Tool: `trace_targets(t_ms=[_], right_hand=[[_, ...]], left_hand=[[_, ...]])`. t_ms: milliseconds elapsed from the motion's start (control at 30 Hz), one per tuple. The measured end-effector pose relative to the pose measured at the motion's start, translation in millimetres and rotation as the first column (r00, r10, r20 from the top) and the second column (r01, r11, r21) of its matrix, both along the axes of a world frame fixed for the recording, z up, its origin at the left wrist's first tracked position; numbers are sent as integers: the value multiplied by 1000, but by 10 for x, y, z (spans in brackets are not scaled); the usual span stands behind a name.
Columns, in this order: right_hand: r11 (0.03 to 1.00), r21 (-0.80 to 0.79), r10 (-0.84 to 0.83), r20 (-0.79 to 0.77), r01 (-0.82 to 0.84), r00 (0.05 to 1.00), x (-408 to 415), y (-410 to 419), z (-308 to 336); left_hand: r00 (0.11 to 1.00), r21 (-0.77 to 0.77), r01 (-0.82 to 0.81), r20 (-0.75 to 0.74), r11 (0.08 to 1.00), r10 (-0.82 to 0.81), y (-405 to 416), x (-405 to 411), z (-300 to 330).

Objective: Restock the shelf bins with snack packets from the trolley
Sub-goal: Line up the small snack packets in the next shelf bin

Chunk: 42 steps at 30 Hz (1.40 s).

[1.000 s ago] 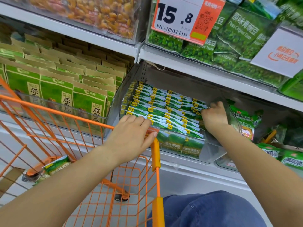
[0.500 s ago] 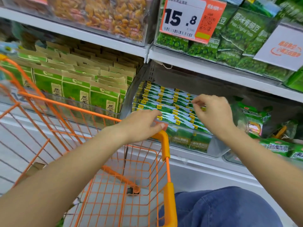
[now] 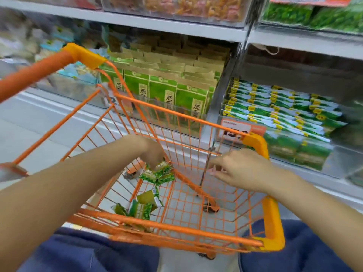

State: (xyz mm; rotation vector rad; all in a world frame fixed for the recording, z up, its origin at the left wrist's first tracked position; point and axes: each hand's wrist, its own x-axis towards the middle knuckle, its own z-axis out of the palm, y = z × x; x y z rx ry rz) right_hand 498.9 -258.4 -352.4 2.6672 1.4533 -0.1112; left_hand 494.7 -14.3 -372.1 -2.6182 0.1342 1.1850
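An orange wire trolley (image 3: pixel 196 119) stands in front of me. My left hand (image 3: pixel 152 152) reaches down into its basket, and the fingers close on a small bunch of green snack packets (image 3: pixel 160 173). More green packets (image 3: pixel 144 206) lie on the basket floor nearer to me. My right hand (image 3: pixel 242 169) hovers over the right side of the basket, fingers loosely spread and holding nothing. The clear shelf bin (image 3: pixel 322 160) on the right holds rows of green and white packets (image 3: pixel 284 112).
A bin of tall green and brown packets (image 3: pixel 176 95) sits behind the trolley's far rim. An orange price tag (image 3: pixel 238 130) hangs on the right bin's front. Upper shelves (image 3: pixel 176 26) carry more snack bins. My knees in blue trousers (image 3: pixel 294 250) are below the trolley.
My left hand left the trolley's rim and dropped into the basket onto packets. My right hand pulled back from the shelf bin to above the trolley. The view swung down and left.
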Motion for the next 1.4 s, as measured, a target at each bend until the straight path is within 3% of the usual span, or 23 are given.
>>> trace_targets(t_ms=[133,300,433,567,667,767,867,967,1033,1100,1200,1233,1267,1300,1333,1400], right_hand=[[995,-82,-54,20,55,998,25,-33,-100],[997,-47,-67,-13,66,998,19,-33,-86],[998,-12,-57,-35,57,998,-39,-38,-71],[997,8,-80,-33,80,996,-49,-36,-89],[994,38,-105,-39,107,994,-41,-51,-98],[977,139,-153,-94,165,984,-21,-72,-73],[914,278,-192,-348,297,917,-15,-64,-31],[806,410,-121,-593,428,796,-22,-140,116],[778,406,-104,-669,479,736,-28,-271,289],[762,403,-106,-694,506,712,2,-440,459],[702,462,-206,-597,542,775,91,-728,645],[681,475,-297,-516,557,803,148,-853,681],[657,485,-395,-431,577,812,204,-994,716],[614,514,-479,-360,599,801,251,-1146,759],[560,560,-539,-313,610,782,292,-1305,802],[479,639,-643,-211,602,736,363,-1615,884]], left_hand=[[990,36,-43,133,998,38,94,14,-515],[991,81,-50,129,995,39,-12,-90,-929],[945,-97,-198,245,975,216,91,-99,-850],[928,-244,-274,185,930,322,124,-36,-830],[934,-416,-341,-46,843,355,85,12,-611],[945,-568,-326,-164,756,284,-84,11,-225],[953,-741,-299,-204,602,223,-355,-14,190],[978,-828,-180,-92,532,188,-606,-85,502],[977,-879,-81,23,469,211,-748,-112,640],[959,-932,-24,81,362,272,-895,-86,736],[869,-969,146,221,197,442,-1192,45,726],[801,-949,235,311,209,512,-1288,110,682],[716,-901,317,433,297,548,-1378,176,628],[625,-810,387,582,441,520,-1467,224,573],[558,-697,438,706,567,437,-1551,273,495],[537,-524,496,812,693,229,-1685,360,288]])
